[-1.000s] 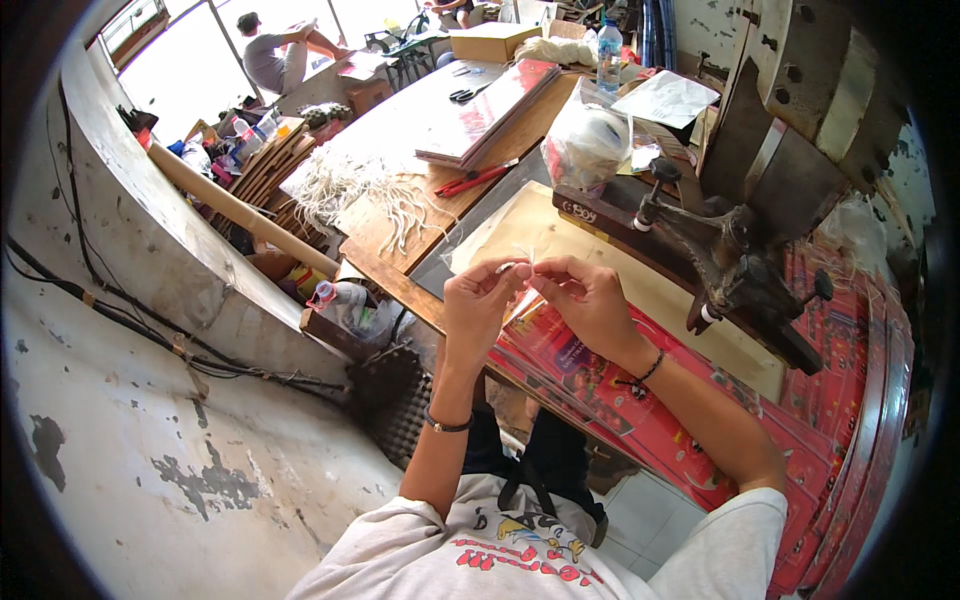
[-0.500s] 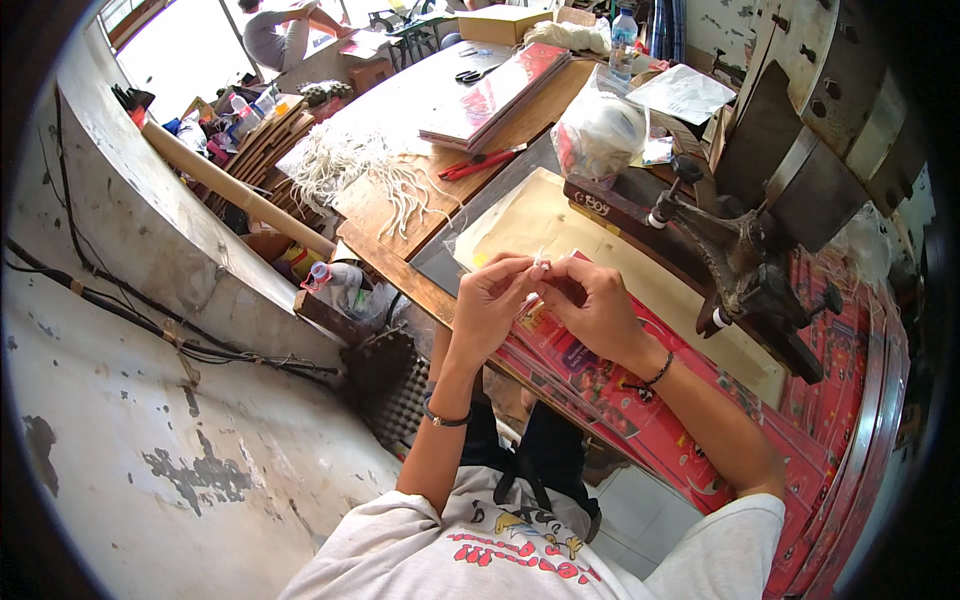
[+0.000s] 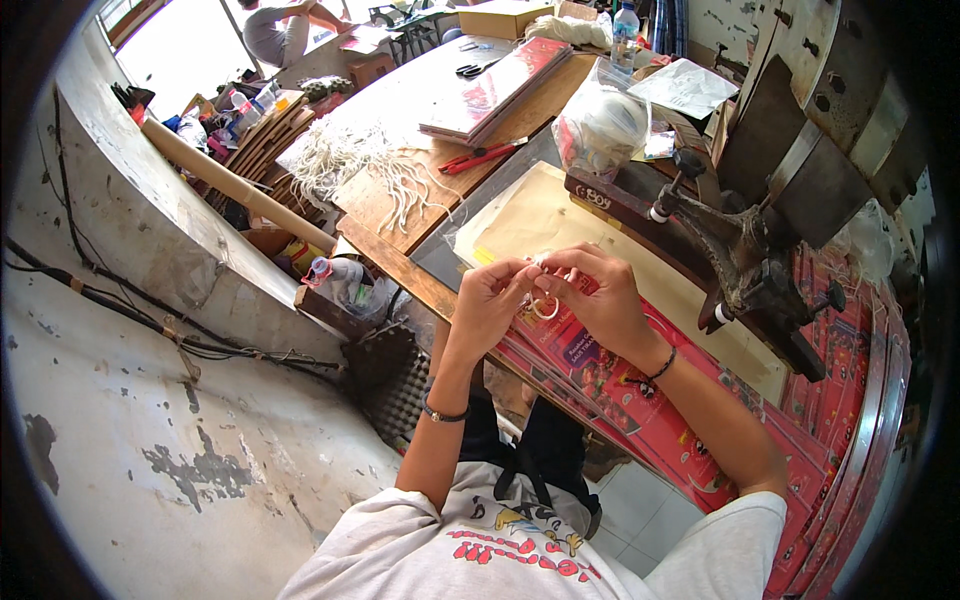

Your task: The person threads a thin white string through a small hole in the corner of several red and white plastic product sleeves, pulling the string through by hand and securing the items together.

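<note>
Over the edge of the worktable, my left hand (image 3: 490, 305) and my right hand (image 3: 598, 295) meet with thumbs and fingertips pinched together. Between them is a white cord (image 3: 545, 312), a small loop of it hanging below the fingers. The rest of the cord is hidden by the fingertips. Under my right hand and forearm lie stacked red printed sheets (image 3: 640, 385) in glossy finish. A cream board (image 3: 530, 205) lies just beyond the hands. Farther off to the left, a loose heap of white cords (image 3: 350, 165) spreads over the table.
A dark metal clamp-like machine (image 3: 735, 260) stands at the right. Beyond the cream board are a red cutter (image 3: 482, 158), black scissors (image 3: 475, 70), a stack of printed boards (image 3: 500, 92), a filled plastic bag (image 3: 602, 120) and a bottle (image 3: 624, 40). Another person (image 3: 275, 35) sits far left.
The cord between my fingers now hangs in a visible loop. My right hand has shifted slightly, and both hands keep their pinch.
</note>
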The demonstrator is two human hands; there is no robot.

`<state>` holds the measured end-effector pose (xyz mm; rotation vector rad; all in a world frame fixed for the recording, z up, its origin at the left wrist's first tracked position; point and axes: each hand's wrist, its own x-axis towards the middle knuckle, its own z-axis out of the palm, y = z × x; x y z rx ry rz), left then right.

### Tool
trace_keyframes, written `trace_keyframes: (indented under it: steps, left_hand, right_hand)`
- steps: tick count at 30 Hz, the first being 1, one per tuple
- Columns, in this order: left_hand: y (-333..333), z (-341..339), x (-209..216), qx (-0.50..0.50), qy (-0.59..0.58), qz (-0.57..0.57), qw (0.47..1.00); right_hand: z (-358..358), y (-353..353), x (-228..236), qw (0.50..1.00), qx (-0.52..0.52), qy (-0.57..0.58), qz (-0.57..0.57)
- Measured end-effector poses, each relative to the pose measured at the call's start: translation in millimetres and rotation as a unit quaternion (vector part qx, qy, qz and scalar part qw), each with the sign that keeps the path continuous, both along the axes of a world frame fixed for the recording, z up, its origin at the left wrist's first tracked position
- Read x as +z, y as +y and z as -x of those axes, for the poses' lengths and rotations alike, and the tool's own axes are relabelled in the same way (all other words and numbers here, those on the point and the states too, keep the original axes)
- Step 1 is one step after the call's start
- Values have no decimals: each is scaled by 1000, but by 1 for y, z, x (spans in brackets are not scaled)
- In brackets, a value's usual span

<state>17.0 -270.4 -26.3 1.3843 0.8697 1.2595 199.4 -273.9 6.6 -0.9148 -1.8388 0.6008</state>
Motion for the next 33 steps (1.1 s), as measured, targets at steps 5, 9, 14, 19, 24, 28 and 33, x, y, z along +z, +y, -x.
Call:
trace_keyframes:
  steps: [5, 9, 14, 19, 24, 28, 33]
  left_hand:
    - [-2, 3, 10, -8, 33, 19, 999]
    - [-2, 2, 8, -12, 44, 19, 999]
    - [0, 0, 4, -24, 38, 21, 999]
    - [2, -1, 1, -25, 41, 22, 999]
    - [2, -1, 0, -24, 50, 2, 998]
    - [1, 0, 1, -14, 71, -5, 997]
    - [0, 1, 0, -49, 45, -11, 998]
  right_hand:
    - [-2, 3, -4, 999, 14, 22, -26]
    - [-2, 3, -8, 994, -3, 63, 88]
    - [-1, 3, -8, 985, -2, 102, 137]
    - [-4, 10, -17, 974, 1, 166, 153]
    - [-3, 7, -10, 981, 32, 120, 151]
    - [-6, 8, -14, 987, 27, 80, 140]
    - [-4, 9, -12, 980, -5, 123, 154]
